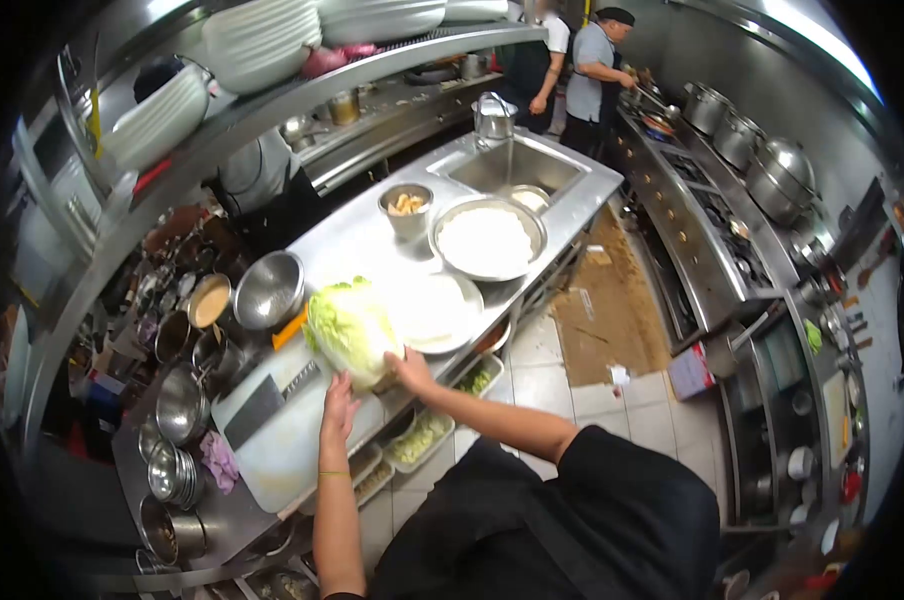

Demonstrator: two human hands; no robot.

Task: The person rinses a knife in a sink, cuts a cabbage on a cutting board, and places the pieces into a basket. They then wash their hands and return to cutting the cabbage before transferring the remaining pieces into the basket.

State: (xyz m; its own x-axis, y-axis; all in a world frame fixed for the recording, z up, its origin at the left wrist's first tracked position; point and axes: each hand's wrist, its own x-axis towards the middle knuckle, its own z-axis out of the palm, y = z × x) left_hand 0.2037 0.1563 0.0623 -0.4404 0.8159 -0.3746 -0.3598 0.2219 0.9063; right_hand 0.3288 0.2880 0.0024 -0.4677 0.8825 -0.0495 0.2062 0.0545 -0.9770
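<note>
While the napa cabbage [350, 330] lies on its side at the far end of the white cutting board [292, 440], both hands are on it: the left hand [338, 402] rests against its near side with the fingers spread flat, and the right hand [408, 370] cups the stem end, its grip curled about the base of the head. Neither hand pinches anything else. By the look of it, this is the step of settling and steadying the head on the board before any cut; the cleaver [270, 400] lies untouched on the board just beside the left hand, blade flat, handle pointing toward the cabbage.

A next move would likely call for one hand to let go and take the cleaver while the other keeps the round head from rolling, since it sits on a curved side and partly over the board's edge.

Just beyond the cabbage stands an empty white plate [434, 312], and past that a wide steel bowl [488, 240] filled with something white, a small pot [406, 208] of pale pieces, and the sink [517, 168] with its tap running. To the left of the board a steel mixing bowl [269, 290] and a bowl of tan sauce [210, 300] sit on the counter [357, 235], with stacked small bowls [172, 470] nearer. At the far range, other people [597, 75] are at work.
</note>
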